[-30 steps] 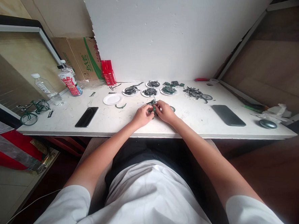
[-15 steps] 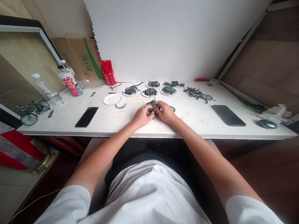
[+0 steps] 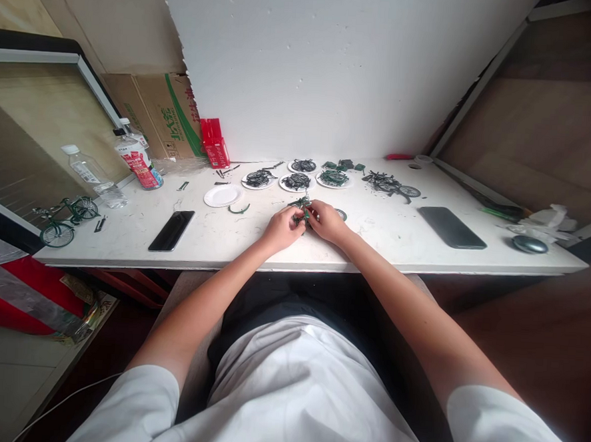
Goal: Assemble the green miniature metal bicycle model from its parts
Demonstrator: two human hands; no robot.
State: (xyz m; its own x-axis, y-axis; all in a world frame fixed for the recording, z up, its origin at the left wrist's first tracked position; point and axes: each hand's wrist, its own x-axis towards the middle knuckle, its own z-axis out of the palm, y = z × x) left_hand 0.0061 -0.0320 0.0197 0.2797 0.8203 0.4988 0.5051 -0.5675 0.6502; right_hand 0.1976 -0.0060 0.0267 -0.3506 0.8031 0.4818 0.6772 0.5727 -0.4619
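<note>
Both my hands meet over the middle of the white table, fingers closed around a small dark green model bicycle part [image 3: 304, 201]. My left hand [image 3: 284, 227] pinches it from the left, and my right hand [image 3: 327, 221] grips it from the right. Fingers cover most of the piece, so its full shape is hidden. Just past my right hand a small wheel [image 3: 341, 214] peeks out. A curved green piece [image 3: 239, 209] lies to the left of my hands, near a bare white plate [image 3: 223, 195].
Behind my hands, plates [image 3: 258, 179] hold dark bicycle parts, with a loose pile [image 3: 390, 185] to their right. A whole model bicycle [image 3: 68, 220] stands far left. Phones [image 3: 172, 231] [image 3: 452, 228], bottles [image 3: 137, 161], a red box [image 3: 215, 144] and a mouse [image 3: 529, 244] surround the work area.
Almost nothing differs. My fingers have shifted very slightly on the green model bicycle part; the things on the table stay put.
</note>
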